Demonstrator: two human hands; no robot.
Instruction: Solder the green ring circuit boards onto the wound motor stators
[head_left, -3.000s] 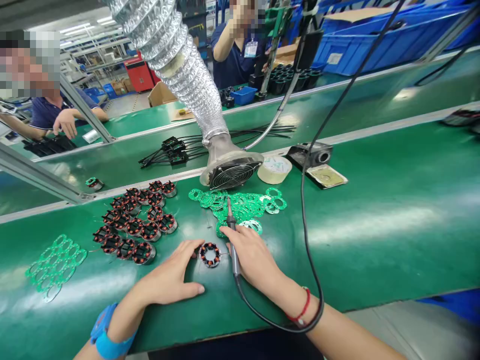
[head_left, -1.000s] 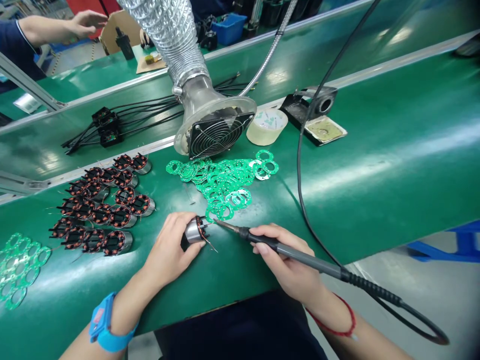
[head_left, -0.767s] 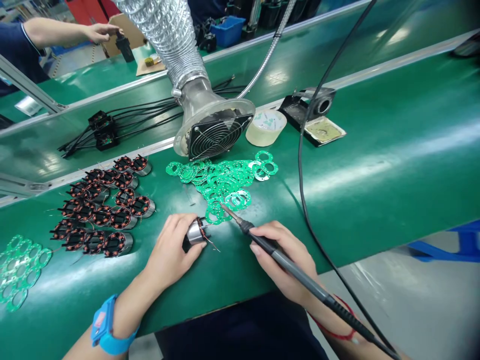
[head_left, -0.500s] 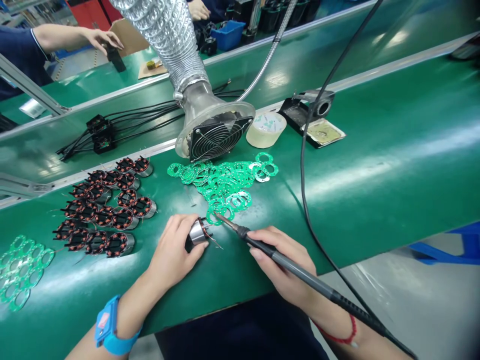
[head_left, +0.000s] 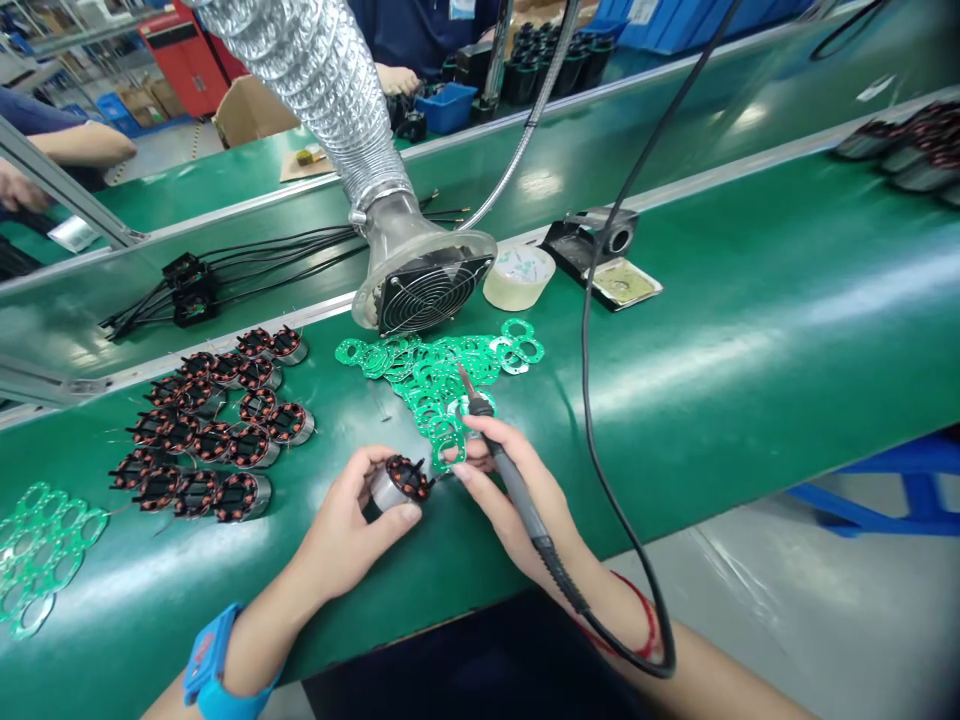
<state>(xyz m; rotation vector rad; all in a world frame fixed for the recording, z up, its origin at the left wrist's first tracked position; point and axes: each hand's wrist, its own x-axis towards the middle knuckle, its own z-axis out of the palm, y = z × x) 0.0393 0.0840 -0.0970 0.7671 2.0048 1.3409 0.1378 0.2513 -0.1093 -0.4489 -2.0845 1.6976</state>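
My left hand [head_left: 346,525] grips a small motor stator [head_left: 397,482] with copper windings, tilted on its side on the green belt [head_left: 750,330]. My right hand [head_left: 506,490] holds a soldering iron [head_left: 504,465] with its tip pointing up and away, and its fingertips pinch a green ring board [head_left: 450,450] at the near edge of a pile of green ring boards [head_left: 435,370], right beside the stator.
Several wound stators [head_left: 210,430] stand in a group at the left. A fume extractor fan [head_left: 427,285] on a foil duct sits behind the pile, with a tape roll [head_left: 519,276] and iron stand [head_left: 592,245] to its right. A green board panel [head_left: 37,550] lies far left. Other people work across the conveyor.
The iron's tip has swung up from beside the stator to point away, held along my right hand. My right fingers now pinch a green ring board. The stator has turned, its windings more upward.
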